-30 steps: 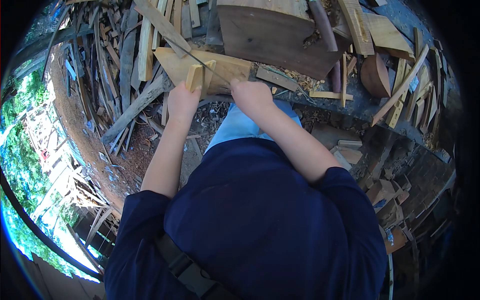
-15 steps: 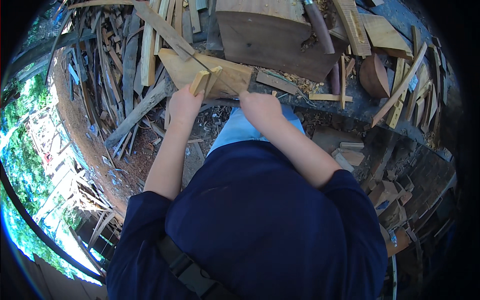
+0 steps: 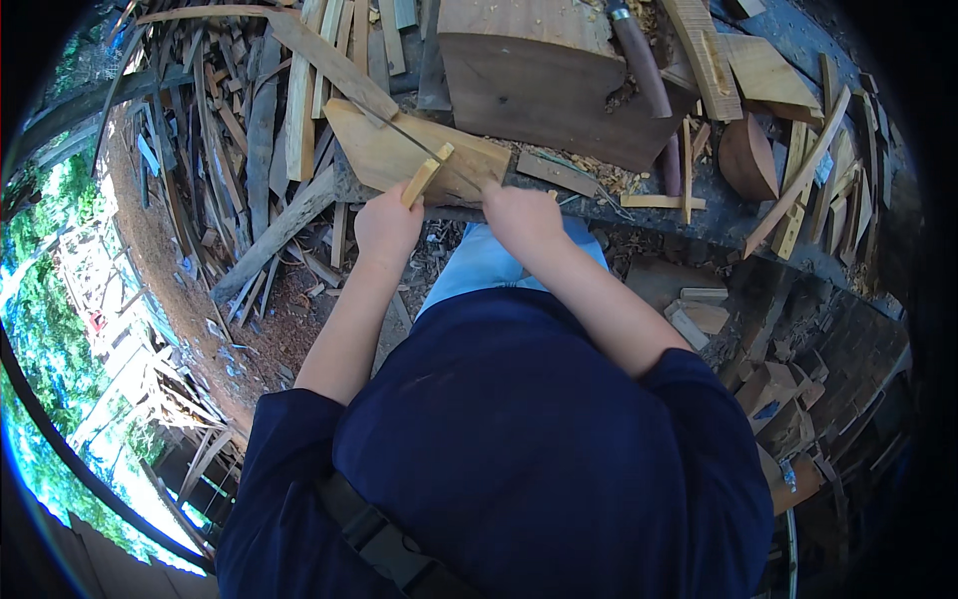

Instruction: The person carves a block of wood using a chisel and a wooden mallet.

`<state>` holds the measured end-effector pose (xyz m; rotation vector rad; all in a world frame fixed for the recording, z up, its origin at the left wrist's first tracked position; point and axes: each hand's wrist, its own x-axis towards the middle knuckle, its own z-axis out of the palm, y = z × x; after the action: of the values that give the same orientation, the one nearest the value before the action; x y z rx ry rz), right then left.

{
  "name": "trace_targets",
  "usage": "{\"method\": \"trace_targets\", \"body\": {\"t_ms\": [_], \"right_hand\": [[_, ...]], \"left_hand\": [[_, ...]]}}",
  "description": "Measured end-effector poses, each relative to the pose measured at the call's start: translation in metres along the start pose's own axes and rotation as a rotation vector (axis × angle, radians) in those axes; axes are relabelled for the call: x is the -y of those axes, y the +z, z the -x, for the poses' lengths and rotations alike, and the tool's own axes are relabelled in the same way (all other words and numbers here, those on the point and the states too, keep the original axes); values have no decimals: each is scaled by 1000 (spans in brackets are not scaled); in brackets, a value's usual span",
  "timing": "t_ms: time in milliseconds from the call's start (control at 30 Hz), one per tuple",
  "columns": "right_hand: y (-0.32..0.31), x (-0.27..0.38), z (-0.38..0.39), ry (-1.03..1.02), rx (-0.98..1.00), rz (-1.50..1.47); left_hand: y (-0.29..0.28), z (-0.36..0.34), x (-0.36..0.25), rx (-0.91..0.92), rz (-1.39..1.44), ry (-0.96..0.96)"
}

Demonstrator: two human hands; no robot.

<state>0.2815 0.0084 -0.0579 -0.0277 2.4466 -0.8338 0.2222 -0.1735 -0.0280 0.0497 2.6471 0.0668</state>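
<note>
My left hand (image 3: 389, 225) is closed round the lower end of a small, pale yellow piece of wood (image 3: 427, 178), whose upper end sticks out beyond my fingers. Against that end lies a long, thin, dark tool like a file or narrow blade (image 3: 411, 137), running slantwise from upper left to lower right. My right hand (image 3: 523, 217) grips the tool's near end; my fingers hide its handle. Beneath both lies a wide tan board (image 3: 357, 150) with slanted ends, at the bench's near edge.
A large brown wood block (image 3: 539, 95) stands behind the board. Beside it lies a dark-handled tool (image 3: 641, 62) among shavings. To the right are a rounded wood piece (image 3: 748, 160) and several offcuts. Long scrap strips (image 3: 261, 120) crowd the left, with a grey pole (image 3: 274, 238) jutting forward.
The small wood piece has turned in my left hand and now shows a narrower side. Both hands sit slightly farther right and lower in the picture.
</note>
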Motion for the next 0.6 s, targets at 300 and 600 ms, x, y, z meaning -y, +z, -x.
{"method": "trace_targets", "body": {"t_ms": [300, 600], "right_hand": [[13, -8, 3, -27, -108, -19], [27, -14, -2, -24, -85, 27]], "left_hand": [[-3, -4, 2, 3, 7, 16], [1, -6, 5, 29, 23, -43]]}}
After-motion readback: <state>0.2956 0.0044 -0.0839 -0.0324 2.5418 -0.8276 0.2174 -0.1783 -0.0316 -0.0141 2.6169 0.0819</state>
